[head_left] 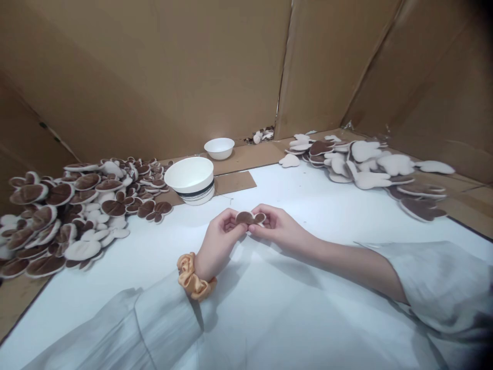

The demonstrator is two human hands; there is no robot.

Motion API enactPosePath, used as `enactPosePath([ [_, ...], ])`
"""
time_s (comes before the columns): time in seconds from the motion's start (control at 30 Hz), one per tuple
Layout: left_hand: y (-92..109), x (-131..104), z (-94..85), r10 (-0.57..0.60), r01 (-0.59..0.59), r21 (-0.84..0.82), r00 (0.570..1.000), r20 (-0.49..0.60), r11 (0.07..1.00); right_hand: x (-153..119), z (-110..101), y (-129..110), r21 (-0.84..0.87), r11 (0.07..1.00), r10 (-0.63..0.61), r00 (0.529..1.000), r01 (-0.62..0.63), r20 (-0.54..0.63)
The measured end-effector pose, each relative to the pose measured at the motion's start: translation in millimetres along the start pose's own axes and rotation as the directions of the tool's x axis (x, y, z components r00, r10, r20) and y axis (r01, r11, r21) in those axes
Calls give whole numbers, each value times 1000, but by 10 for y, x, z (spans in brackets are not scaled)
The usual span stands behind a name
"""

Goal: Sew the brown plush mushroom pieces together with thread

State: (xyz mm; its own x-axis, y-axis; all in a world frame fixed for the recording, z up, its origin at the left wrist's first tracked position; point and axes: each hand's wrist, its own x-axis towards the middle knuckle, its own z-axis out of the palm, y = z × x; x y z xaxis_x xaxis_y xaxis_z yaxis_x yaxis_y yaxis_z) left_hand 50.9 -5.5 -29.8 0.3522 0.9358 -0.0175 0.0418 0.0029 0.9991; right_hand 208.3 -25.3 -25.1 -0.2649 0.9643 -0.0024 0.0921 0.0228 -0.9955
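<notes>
Between both hands, a little above the white board, is a small brown plush cutout with a pale edge and rounded lobes. My left hand grips its left side, thumb in front and fingers curled behind. On the other side my right hand pinches the smaller lobe, its thumb pressed near the middle. The fingertips behind the piece are hidden. A yellow scrunchie circles my left wrist.
To the left lies a large heap of brown and white plush cutouts. Another pile of cutouts is at the right. A striped paper bowl and a smaller white bowl stand behind my hands, before a cardboard wall.
</notes>
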Motion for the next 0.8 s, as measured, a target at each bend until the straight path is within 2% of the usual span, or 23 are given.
enactPosePath([
  [0.33,67,-10,46,-91,84,-64,988,-122,994,-16,26,-58,97,993,62,998,-62,3],
  [0.53,92,-22,35,-127,126,-20,986,-108,992,13,-22,20,159,985,70,997,-73,25],
  [0.67,64,-18,16,-23,25,21,996,-87,999,33,-55,38,186,978,89,996,-90,11],
  [0.8,35,-18,-4,72,-71,19,994,-77,997,48,-60,39,128,986,99,994,-103,36],
])
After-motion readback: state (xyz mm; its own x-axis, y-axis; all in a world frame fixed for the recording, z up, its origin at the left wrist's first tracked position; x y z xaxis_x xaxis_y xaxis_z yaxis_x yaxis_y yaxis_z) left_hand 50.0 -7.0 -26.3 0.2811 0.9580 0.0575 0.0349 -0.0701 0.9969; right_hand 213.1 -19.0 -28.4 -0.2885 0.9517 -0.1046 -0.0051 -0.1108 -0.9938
